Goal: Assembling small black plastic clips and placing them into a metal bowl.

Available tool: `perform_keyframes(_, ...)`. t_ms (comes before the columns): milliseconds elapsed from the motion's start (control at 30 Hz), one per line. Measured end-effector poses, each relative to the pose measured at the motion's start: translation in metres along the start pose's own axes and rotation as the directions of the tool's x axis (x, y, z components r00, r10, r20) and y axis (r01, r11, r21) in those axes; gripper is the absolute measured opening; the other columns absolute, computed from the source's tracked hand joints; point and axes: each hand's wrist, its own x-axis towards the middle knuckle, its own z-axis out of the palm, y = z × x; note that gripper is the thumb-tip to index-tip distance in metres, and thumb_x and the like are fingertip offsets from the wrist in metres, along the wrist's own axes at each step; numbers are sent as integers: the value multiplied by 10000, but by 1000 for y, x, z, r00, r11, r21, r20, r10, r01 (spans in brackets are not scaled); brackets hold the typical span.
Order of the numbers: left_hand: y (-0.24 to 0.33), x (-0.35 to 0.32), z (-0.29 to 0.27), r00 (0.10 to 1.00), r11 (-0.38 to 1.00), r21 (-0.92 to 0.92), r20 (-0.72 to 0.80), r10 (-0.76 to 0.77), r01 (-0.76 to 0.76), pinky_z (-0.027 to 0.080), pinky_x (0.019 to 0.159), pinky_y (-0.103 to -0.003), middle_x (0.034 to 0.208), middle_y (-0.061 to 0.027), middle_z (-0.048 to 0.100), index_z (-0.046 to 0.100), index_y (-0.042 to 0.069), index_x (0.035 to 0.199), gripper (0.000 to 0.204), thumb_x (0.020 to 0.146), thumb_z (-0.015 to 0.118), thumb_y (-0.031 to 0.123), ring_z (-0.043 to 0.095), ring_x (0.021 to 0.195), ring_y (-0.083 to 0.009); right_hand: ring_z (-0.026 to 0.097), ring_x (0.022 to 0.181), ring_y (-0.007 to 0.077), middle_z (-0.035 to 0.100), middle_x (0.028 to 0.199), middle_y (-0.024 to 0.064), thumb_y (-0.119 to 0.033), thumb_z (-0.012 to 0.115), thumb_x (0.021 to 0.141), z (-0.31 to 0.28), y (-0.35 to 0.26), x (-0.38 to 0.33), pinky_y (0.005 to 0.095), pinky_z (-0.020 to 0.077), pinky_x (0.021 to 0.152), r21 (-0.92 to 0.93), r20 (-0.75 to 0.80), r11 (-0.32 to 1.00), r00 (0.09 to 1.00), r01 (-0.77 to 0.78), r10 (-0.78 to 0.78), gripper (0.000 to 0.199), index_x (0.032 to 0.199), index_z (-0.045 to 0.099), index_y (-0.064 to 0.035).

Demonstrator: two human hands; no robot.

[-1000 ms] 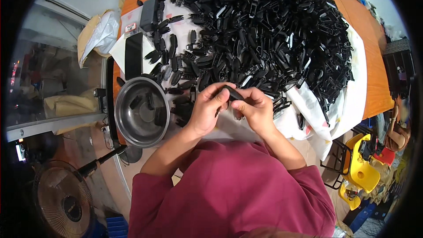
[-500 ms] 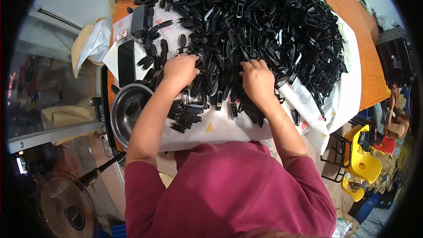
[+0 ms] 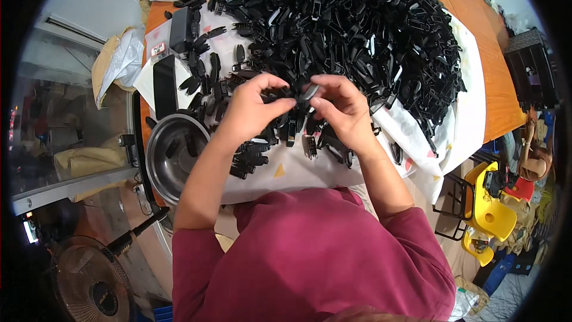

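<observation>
Over the near edge of a large heap of small black plastic clip-like parts (image 3: pixel 333 30), my two hands are raised close together. My right hand (image 3: pixel 345 110) pinches a dark grey, oval-ended part (image 3: pixel 310 92) between thumb and fingers. Facing it, my left hand (image 3: pixel 253 104) has its thumb and fingers curled around a small black part (image 3: pixel 280 92), mostly lost against the dark heap behind. More black parts lie in a loose row (image 3: pixel 250 158) beside my left forearm.
A steel bowl (image 3: pixel 156 170) with dark shapes inside stands left of my left forearm. Behind it lie a black phone (image 3: pixel 165 86) and a dark box (image 3: pixel 179 30). White patterned sheeting (image 3: pixel 322 176) covers the wooden table (image 3: pixel 497 77). At right is a yellow chair (image 3: pixel 494 214); a fan (image 3: pixel 89 280) stands lower left.
Both hands have lifted from the heap and come toward each other. A grey-black part now shows in the right hand's fingers. The view has shifted slightly.
</observation>
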Motion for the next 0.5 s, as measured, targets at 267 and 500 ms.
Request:
perform_keyframes(267,14,-14,22,998,859,-510,15,64,-47,416,464,-185,842,-52,556,474,50,750,303,687,758,137,477,551,-50,547,847,126,492,1051,105,29,515,845,20,-15,-22,193,484,572,-68,-104,988,984,140,-147,189,980,403,-42)
perform_keyframes(500,10,-28,24,994,859,-501,-31,106,-107,440,746,-216,860,-12,580,566,17,934,317,686,751,83,531,811,-82,559,750,184,602,912,108,25,625,750,8,-24,-23,267,463,652,-335,-105,882,917,332,-385,308,1054,586,-6)
